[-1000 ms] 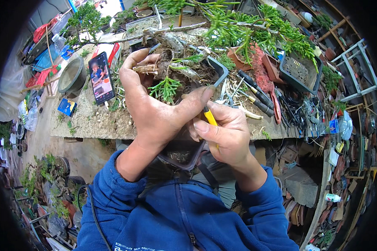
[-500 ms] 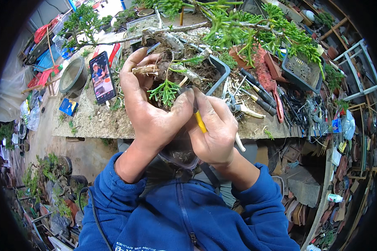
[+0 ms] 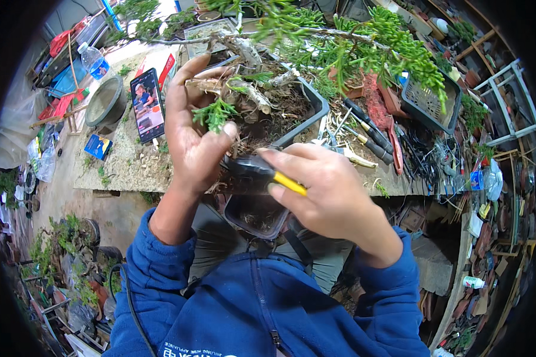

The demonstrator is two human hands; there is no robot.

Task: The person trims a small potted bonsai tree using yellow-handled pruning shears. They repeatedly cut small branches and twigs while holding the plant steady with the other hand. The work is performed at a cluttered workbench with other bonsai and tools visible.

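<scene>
A small juniper with a gnarled, pale woody trunk (image 3: 253, 95) stands in a dark rectangular plastic pot (image 3: 320, 110) filled with soil. My left hand (image 3: 187, 134) curls around the trunk's left side, its fingers behind a cut branch stub and its thumb beside a small green sprig (image 3: 215, 114). My right hand (image 3: 324, 184), blurred, is closed on a slim tool with a yellow handle (image 3: 290, 183). The tool's dark front part lies by the pot's near edge, and its tip is too blurred to name. Below it is a small dark plastic container (image 3: 257, 215) at my lap.
A phone (image 3: 147, 107) stands left of the pot, near a round grey pot (image 3: 106, 102) and a small blue box (image 3: 97, 147). Right of the pot lie black-handled tools (image 3: 372, 140), a red-handled tool (image 3: 395, 146) and a black basket (image 3: 433, 101). Juniper branches (image 3: 393, 44) overhang the bench.
My right hand has moved right and slightly down, away from the cut branch, with the yellow tool. My left thumb has come away from the right hand. The juniper has shifted slightly.
</scene>
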